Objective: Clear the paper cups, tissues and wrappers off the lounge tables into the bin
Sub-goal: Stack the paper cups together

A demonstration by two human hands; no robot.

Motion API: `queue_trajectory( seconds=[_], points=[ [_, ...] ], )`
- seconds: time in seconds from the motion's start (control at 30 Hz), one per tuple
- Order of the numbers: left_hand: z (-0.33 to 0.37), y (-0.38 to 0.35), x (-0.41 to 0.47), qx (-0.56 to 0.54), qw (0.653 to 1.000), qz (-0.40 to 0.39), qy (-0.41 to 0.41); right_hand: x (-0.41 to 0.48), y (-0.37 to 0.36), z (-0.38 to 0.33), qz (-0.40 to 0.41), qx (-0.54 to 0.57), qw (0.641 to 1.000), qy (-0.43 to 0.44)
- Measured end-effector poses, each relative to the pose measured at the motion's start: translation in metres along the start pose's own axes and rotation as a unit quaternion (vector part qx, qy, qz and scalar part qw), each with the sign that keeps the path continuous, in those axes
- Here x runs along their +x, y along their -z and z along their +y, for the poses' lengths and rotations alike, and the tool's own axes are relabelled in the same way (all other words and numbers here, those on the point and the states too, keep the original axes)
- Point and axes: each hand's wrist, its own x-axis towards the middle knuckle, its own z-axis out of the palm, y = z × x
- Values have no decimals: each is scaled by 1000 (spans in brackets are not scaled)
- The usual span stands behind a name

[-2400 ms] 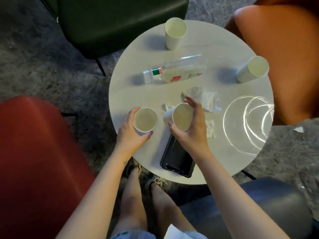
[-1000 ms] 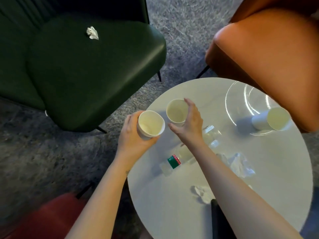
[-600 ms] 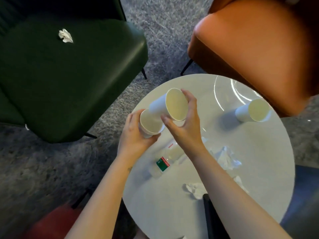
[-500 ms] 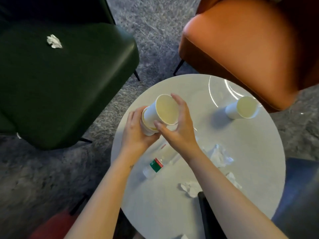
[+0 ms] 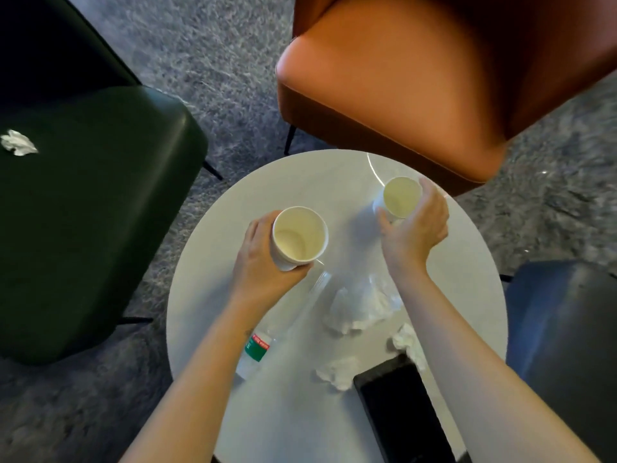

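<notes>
Paper in both hands: left hand (image 5: 263, 262) grips nested cups (image 5: 298, 238), right hand (image 5: 414, 232) clasps a lone cup (image 5: 400, 197) (at the bench's (image 5: 300, 412) edge).

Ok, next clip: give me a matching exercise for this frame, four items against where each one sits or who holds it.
Things
1. left cup
2. right cup
3. clear bottle
4. far-left tissue

Places or states
A. lying on its side on the table
B. on the green chair seat
C. held off the table by the left hand
D. fingers of the right hand curled round it

Pairs: 1-C, 2-D, 3-A, 4-B
</notes>
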Motion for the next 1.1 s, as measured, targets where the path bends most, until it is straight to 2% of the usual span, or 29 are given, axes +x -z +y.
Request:
queue_trajectory(
  seconds=[0.17,0.33,0.4,0.53,0.67,0.77,0.97,1.1],
  points=[
    [8,-11,4,5,1000,-18,-13,21,-11,28,-44,-26,999,-8],
    [13,-20,6,5,1000,-24,-11,24,-15,34,-48,-10,999,-6],
    [12,-24,5,1,1000,-20,-15,19,-8,27,-42,30,999,4],
    [9,-33,0,-16,1000,-11,2,-3,20,4,-55,197,978,47],
    [11,-39,-4,-13,999,-14,31,-36,41,-18,-123,276,949,92],
    [14,-41,-6,-10,1000,-11,19,-54,47,-24,-166,268,944,102],
    [18,-37,-12,-26,1000,-11,-5,-67,43,-20,-270,171,936,146],
    [29,-45,-21,-34,998,-21,-38,-70,44,-8,-290,191,931,114]
  ],
)
